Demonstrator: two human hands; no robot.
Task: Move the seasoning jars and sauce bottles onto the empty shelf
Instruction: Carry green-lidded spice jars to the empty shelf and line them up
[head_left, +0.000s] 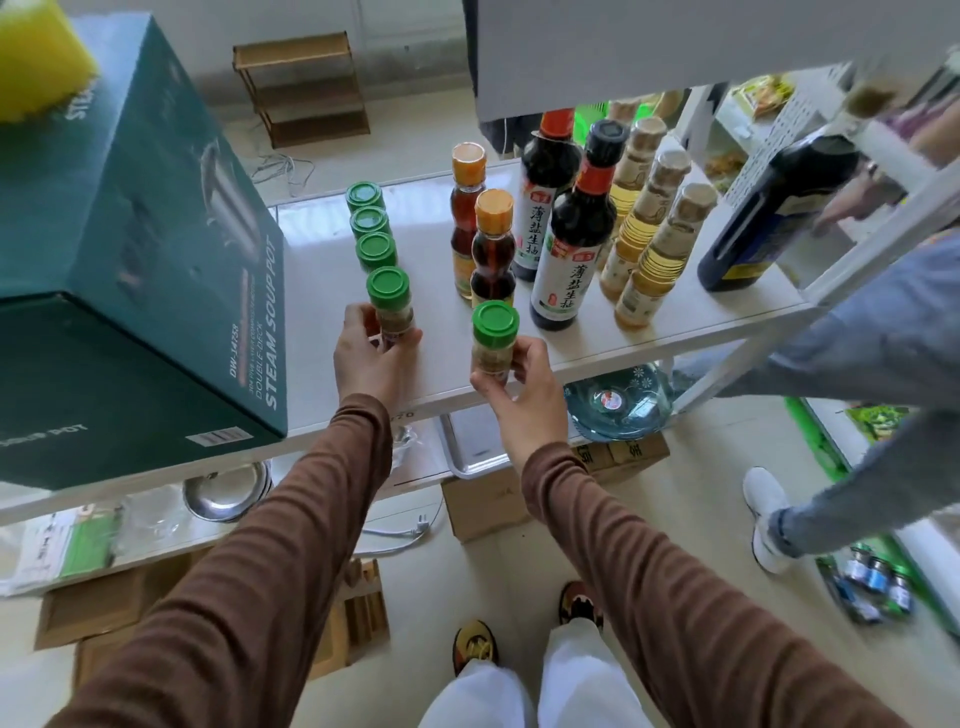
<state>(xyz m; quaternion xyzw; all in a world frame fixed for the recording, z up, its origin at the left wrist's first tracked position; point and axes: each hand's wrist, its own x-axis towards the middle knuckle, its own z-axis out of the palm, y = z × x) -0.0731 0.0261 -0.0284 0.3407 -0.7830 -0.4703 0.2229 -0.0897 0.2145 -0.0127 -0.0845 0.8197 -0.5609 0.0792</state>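
Left hand (370, 347) pinches a green-capped glass seasoning jar (390, 304) standing on the white shelf (675, 332); right hand (511, 371) grips another green-capped jar (493, 340) at the shelf's front edge. Set each down upright, extending the jar row.

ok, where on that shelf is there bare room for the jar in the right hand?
Bare shelf lies between the green-lid jar row and the oil bottles, and along the front edge beside the right hand. Crowded from the soy bottles rightward. Left is blocked by the box.
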